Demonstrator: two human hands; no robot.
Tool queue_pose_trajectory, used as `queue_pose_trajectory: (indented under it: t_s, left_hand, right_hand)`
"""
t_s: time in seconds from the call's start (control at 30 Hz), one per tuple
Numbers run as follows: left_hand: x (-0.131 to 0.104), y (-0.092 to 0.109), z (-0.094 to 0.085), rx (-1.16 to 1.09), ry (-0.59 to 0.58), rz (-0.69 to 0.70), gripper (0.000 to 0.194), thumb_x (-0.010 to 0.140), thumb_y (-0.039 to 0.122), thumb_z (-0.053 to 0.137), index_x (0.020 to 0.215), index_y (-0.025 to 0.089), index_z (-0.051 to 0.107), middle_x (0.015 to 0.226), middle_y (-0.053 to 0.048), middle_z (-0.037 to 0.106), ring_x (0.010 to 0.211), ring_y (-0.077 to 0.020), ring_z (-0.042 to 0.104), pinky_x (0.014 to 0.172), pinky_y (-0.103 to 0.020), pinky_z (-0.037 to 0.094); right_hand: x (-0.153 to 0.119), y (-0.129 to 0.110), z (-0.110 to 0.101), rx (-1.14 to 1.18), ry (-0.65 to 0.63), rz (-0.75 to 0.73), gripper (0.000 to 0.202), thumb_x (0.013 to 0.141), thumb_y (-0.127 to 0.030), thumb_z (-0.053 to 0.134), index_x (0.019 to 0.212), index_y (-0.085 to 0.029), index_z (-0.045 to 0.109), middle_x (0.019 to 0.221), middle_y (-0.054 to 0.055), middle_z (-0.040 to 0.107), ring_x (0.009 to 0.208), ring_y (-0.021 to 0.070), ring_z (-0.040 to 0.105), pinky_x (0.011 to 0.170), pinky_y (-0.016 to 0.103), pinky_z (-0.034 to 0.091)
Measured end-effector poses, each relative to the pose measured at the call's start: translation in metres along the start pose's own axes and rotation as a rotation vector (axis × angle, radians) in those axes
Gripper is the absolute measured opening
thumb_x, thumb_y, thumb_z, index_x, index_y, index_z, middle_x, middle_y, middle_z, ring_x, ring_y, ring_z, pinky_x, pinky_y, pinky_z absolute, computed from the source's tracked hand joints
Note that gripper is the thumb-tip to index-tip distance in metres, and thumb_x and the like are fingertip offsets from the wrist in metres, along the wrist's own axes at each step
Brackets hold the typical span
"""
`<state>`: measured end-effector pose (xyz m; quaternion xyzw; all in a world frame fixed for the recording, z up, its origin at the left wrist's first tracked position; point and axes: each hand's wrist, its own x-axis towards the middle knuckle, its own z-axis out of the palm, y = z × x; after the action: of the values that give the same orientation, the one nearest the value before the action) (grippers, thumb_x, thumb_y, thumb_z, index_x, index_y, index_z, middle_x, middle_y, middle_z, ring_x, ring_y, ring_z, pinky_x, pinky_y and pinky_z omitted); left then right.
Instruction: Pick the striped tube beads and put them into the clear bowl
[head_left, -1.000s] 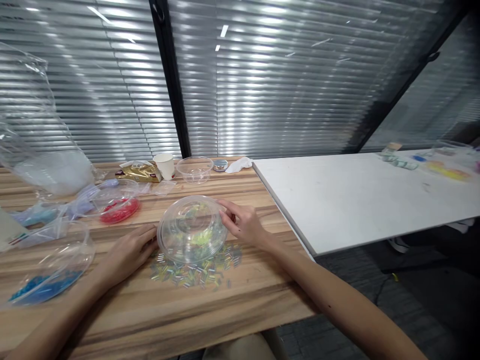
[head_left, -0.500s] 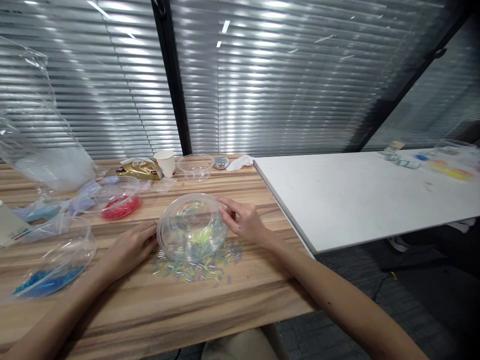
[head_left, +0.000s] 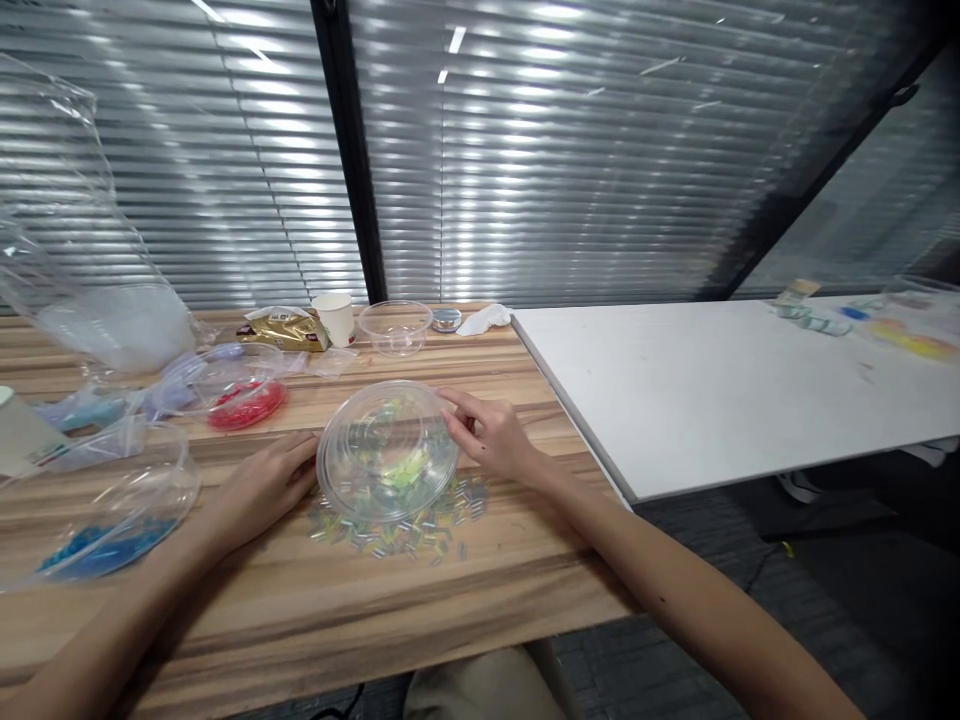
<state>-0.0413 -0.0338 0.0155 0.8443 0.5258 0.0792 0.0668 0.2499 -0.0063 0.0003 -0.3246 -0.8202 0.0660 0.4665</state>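
Note:
A clear round plastic bowl (head_left: 358,455) is tilted over the wooden table. Pale yellow and clear tube-shaped beads (head_left: 431,540) are spread on the wood at its near edge, and more show through the plastic. Whether those lie inside or under it, I cannot tell. My right hand (head_left: 491,432) pinches the bowl's right rim between thumb and fingers. At the left rim, my left hand (head_left: 271,482) rests low with its fingers curled against the bowl, the fingertips partly hidden.
To the left are a bowl of blue beads (head_left: 112,548), a bowl of red beads (head_left: 246,404) and a paper cup (head_left: 22,435). Behind stand another paper cup (head_left: 336,320), a gold packet (head_left: 283,330), a clear bowl (head_left: 397,345) and a tissue (head_left: 484,319). A white table (head_left: 675,400) adjoins on the right.
The camera view has shifted slightly. Both hands keep their places on the tilted bowl, with little visible change in its pose or in the beads.

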Motion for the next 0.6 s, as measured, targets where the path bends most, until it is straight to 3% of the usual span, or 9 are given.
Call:
queue_pose_trajectory:
  t_s: [0.6]
  left_hand:
    - [-0.0003, -0.0034, 0.0024, 0.023, -0.002, 0.018, 0.041, 0.087, 0.039, 0.033, 0.11, 0.017, 0.059, 0.121, -0.011, 0.06, 0.109, -0.0257, 0.057, 0.095, -0.04, 0.044]
  right_hand:
    - [0.001, -0.0019, -0.001, 0.027, 0.01, -0.016, 0.032, 0.091, -0.024, 0.042, 0.11, -0.008, 0.062, 0.062, 0.001, 0.062, 0.044, 0.0072, 0.043, 0.048, 0.019, 0.033]
